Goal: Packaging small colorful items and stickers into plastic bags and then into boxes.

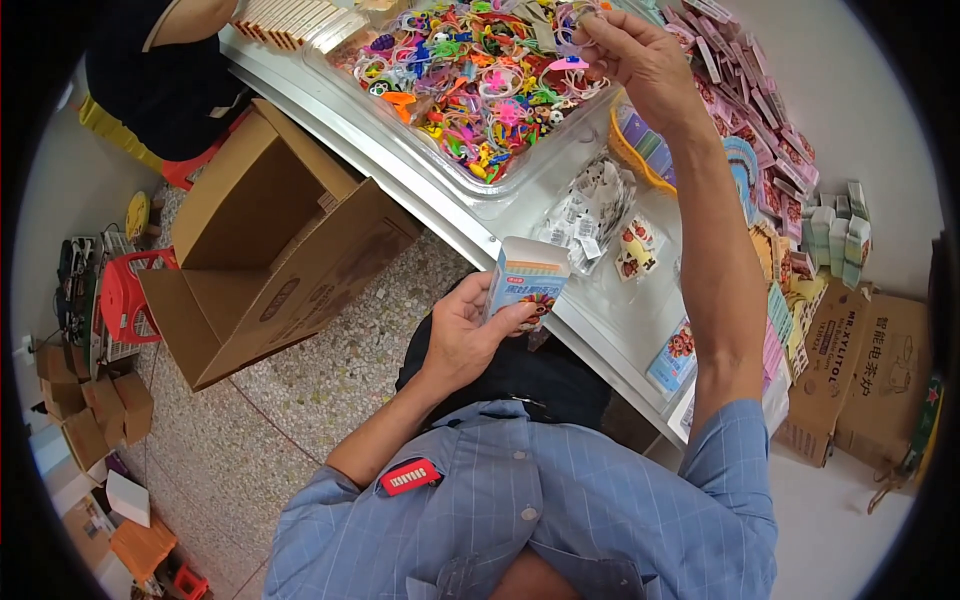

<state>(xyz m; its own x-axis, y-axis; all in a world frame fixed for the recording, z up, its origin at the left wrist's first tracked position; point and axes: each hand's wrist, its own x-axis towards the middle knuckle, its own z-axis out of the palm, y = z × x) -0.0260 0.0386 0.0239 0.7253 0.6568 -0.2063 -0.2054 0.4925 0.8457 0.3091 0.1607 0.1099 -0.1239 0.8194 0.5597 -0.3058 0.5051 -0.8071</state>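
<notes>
- Left-hand fingers (513, 318) wrap an open blue carton (522, 282), long axis toward the tray (543, 153).
- Right-hand fingers (612, 38) nearly meet above its trinkets (508, 112); any hold unclear.

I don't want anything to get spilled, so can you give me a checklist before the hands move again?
1. Left hand holds the small blue carton: ok.
2. Carton's top is open: ok.
3. Right hand is over the clear plastic tray: ok.
4. Right hand has just one trinket: cannot tell, it's too small and crowded there.
5. Bright plastic trinkets are in the tray: ok, a big heap.
6. Right hand is at the carton's opening: not ok, it's up at the tray.
</notes>
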